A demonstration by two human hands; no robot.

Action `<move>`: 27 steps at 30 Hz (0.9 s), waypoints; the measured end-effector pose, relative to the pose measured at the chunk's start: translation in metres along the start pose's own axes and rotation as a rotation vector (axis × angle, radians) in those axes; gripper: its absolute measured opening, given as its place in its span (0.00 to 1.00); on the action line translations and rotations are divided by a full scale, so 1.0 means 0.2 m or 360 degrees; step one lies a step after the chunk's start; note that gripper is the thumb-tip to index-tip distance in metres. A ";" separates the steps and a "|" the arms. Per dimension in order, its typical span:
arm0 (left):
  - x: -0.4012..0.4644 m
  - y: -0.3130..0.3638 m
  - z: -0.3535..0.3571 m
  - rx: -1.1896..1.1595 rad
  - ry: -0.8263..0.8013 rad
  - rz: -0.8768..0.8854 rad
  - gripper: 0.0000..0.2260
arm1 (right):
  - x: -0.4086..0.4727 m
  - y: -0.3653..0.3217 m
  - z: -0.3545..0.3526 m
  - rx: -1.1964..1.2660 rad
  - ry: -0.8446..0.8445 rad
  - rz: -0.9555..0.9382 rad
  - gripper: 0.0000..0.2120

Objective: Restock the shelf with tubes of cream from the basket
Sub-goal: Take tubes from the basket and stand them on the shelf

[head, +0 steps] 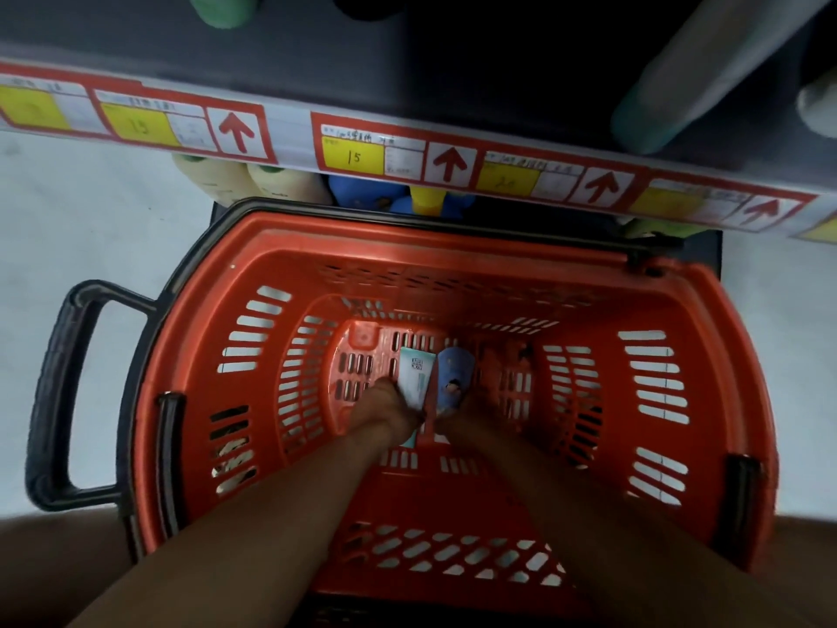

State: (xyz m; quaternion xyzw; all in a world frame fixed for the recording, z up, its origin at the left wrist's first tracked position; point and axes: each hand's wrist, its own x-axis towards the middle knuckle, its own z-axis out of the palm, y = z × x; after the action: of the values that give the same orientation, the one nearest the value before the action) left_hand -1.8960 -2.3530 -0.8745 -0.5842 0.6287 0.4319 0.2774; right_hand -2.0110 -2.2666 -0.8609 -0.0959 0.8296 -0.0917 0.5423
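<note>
A red plastic basket (706,401) stands on the floor below the shelf. Both my arms reach down to its bottom. My left hand (385,407) grips a white and teal tube of cream (414,376) lying on the basket floor. Beside it, my right hand (462,412) holds a blue tube (455,371) with a small picture on it. The fingers of both hands are mostly hidden under the tubes. The shelf edge (290,133) above carries red and yellow price labels with arrows.
On the shelf stand a grey tube with a teal cap (706,70) at right and a green cap (224,6) at left. Below the shelf edge are cream bottles (271,181) and blue items (362,192). The basket's black handle (59,392) juts left over the pale floor.
</note>
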 end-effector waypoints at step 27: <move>-1.01 0.47 -0.47 -0.0139 0.0666 0.0908 0.19 | -0.98 0.02 -0.71 0.0147 0.0802 -0.0673 0.25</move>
State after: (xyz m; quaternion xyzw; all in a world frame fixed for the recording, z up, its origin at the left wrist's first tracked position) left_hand -1.9399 -2.3407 -0.6371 -0.4722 0.7907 0.3895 -0.0143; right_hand -2.0650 -2.2059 -0.6326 -0.2156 0.8944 -0.2606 0.2927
